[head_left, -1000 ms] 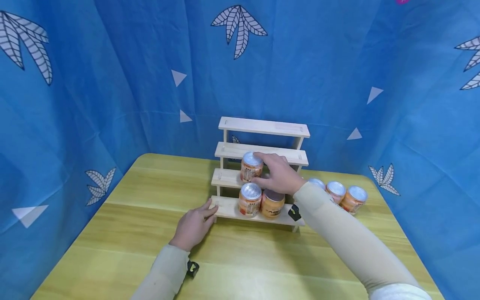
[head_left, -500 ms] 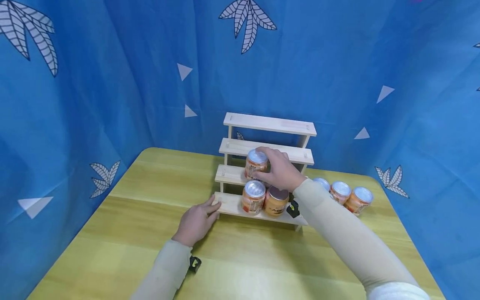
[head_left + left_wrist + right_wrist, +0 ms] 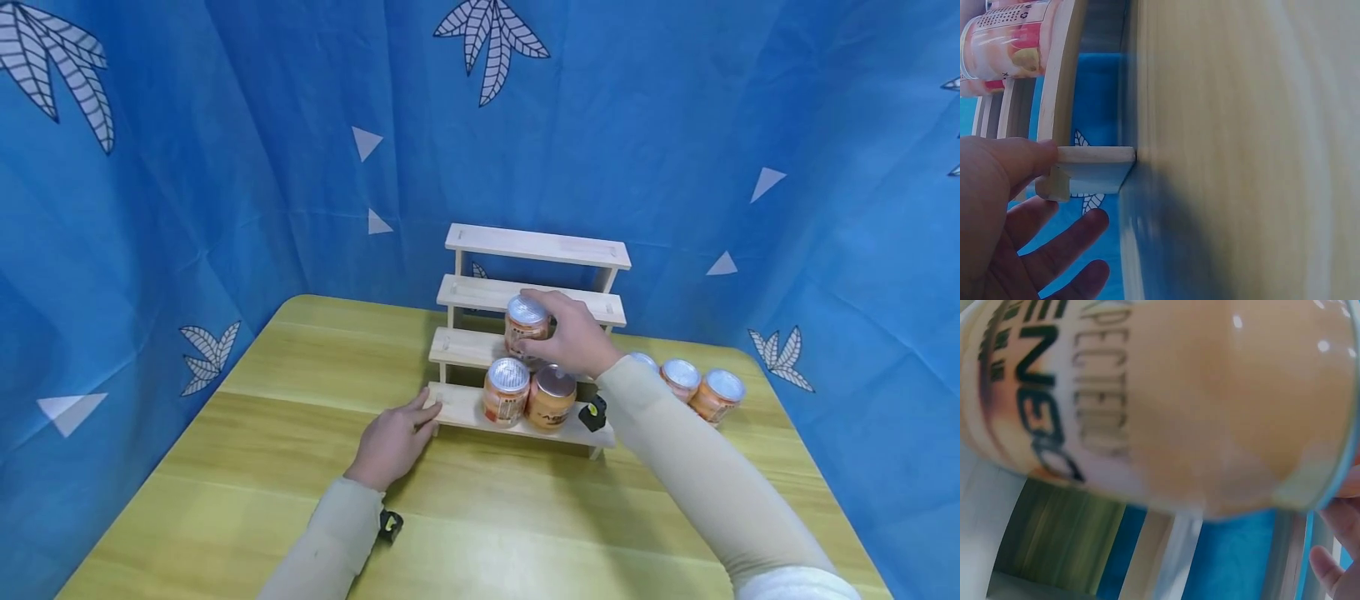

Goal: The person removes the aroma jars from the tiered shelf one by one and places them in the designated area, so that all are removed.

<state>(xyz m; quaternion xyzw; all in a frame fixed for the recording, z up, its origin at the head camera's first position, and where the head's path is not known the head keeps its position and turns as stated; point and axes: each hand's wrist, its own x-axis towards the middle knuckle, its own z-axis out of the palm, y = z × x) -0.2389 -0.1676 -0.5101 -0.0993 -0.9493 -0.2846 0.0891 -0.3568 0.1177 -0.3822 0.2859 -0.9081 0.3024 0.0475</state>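
A pale wooden stepped display rack [image 3: 540,246] stands on the table. My left hand [image 3: 393,442] pinches the left end of its lowest step, the thumb [image 3: 1029,156] on top of the board and the other fingers spread below it. My right hand [image 3: 572,333] grips a jar [image 3: 527,312] with a silver lid and an orange fruit label, upright over the second step. Below it on the lowest step stand a silver-lidded jar [image 3: 506,392] and an orange jar [image 3: 552,400] with a darker top, side by side. Lettering on the orange jar [image 3: 1179,406] fills the right wrist view.
Several more silver-lidded jars [image 3: 722,392] are grouped on the table right of the rack, partly behind my right forearm. The yellow wood-grain table [image 3: 480,525] meets a blue leaf-print curtain [image 3: 660,167] at the back and sides.
My right hand has shifted the gripped jar to the right along the second step. The left hand keeps its hold on the rack. The head view has shifted slightly.
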